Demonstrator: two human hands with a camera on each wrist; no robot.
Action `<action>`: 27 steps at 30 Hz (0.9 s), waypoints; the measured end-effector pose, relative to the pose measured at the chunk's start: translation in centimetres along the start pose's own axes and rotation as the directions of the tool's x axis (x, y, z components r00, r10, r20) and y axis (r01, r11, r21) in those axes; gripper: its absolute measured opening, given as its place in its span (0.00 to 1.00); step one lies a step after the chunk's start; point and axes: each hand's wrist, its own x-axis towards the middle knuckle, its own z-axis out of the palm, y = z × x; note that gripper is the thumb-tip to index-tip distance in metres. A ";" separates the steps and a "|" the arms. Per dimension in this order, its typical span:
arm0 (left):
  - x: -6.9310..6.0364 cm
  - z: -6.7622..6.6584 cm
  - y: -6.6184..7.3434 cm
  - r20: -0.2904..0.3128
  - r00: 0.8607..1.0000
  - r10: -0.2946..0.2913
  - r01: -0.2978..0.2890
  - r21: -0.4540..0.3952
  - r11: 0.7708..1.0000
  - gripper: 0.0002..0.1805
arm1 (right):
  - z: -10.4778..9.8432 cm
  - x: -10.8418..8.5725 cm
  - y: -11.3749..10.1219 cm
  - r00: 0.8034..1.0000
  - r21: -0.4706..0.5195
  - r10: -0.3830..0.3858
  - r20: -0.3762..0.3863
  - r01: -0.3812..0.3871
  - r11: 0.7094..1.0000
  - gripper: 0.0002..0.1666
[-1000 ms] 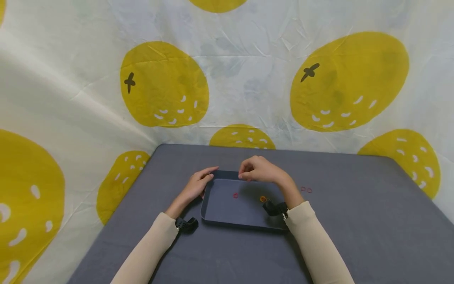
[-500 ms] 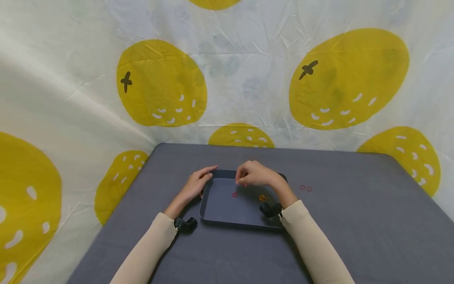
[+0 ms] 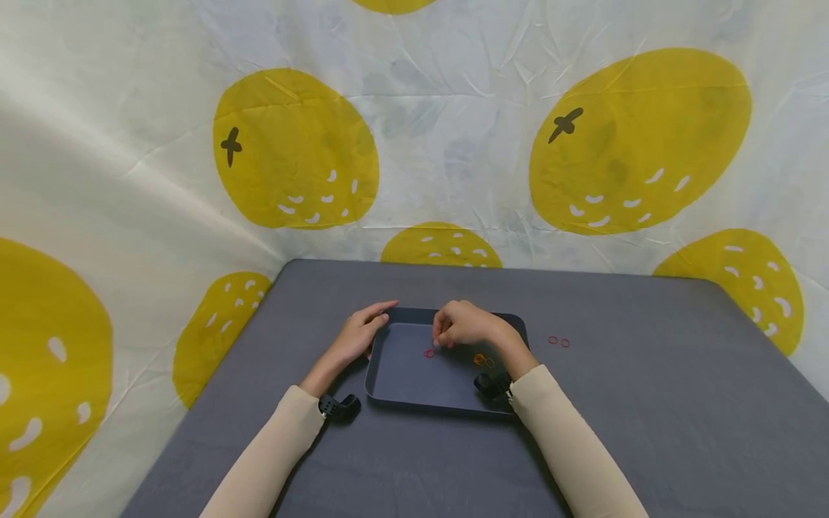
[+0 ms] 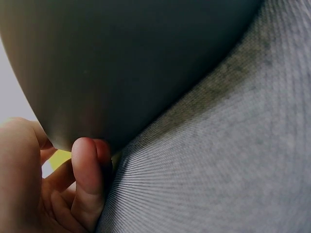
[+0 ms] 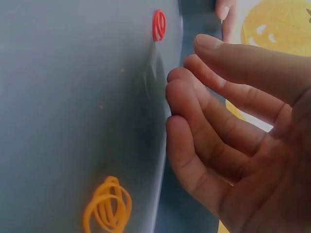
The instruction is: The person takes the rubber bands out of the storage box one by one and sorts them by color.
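My left hand (image 3: 355, 338) grips the dark grey tray (image 3: 388, 401) at its far left corner; in the left wrist view the fingers (image 4: 87, 167) bend against the tray's outer wall (image 4: 116, 63). Over the tray's far half, my right hand (image 3: 468, 324) hangs with its fingertips just right of a small red band bundle (image 3: 429, 353). The right wrist view shows the right hand (image 5: 233, 116) with fingers bent, thumb apart and nothing between them. The red bands (image 5: 159, 25) lie beyond the fingertips, and orange bands (image 5: 108, 206) lie nearer the wrist.
Two red bands (image 3: 559, 342) lie on the grey table (image 3: 648, 374), to the right of the tray. Behind the table hangs a white cloth (image 3: 453, 165) with large yellow fruit shapes.
My right hand has come down and nearer to the red bundle. A bit of red visible below its fingers half a second ago no longer shows there. My left hand keeps its place.
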 end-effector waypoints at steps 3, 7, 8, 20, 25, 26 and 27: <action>0.0 0.0 0.1 -0.005 1.000 0.006 -0.006 0.004 1.000 0.22 | 0.0 0.0 0.0 1.000 -0.004 0.008 0.007 -0.008 1.000 0.03; 0.0 0.0 0.1 -0.007 1.000 0.010 -0.010 0.006 1.000 0.22 | 0.0 0.0 0.1 1.000 -0.012 0.010 0.012 -0.010 1.000 0.03; 0.0 0.0 0.1 -0.007 1.000 0.011 -0.011 0.006 1.000 0.22 | 0.1 0.0 0.1 1.000 -0.014 0.005 0.012 -0.005 1.000 0.03; -0.6 0.3 -0.7 -0.016 1.000 -0.007 0.007 0.008 1.000 0.22 | 1.4 0.2 0.2 0.999 0.011 -0.001 0.051 0.001 1.000 0.04; -0.4 0.3 -0.5 -0.022 1.000 0.013 -0.012 0.014 1.000 0.22 | 1.5 0.2 -0.1 0.998 0.045 0.007 0.059 -0.009 0.999 0.06; -0.3 0.3 -0.3 -0.022 1.000 0.019 -0.019 0.017 1.000 0.22 | 1.5 0.1 -0.2 0.998 0.050 0.006 0.060 -0.009 0.999 0.06; -0.2 0.3 -0.2 -0.023 0.999 0.025 -0.025 0.023 0.999 0.22 | 1.5 0.0 -0.3 0.998 0.056 0.005 0.060 -0.008 0.998 0.07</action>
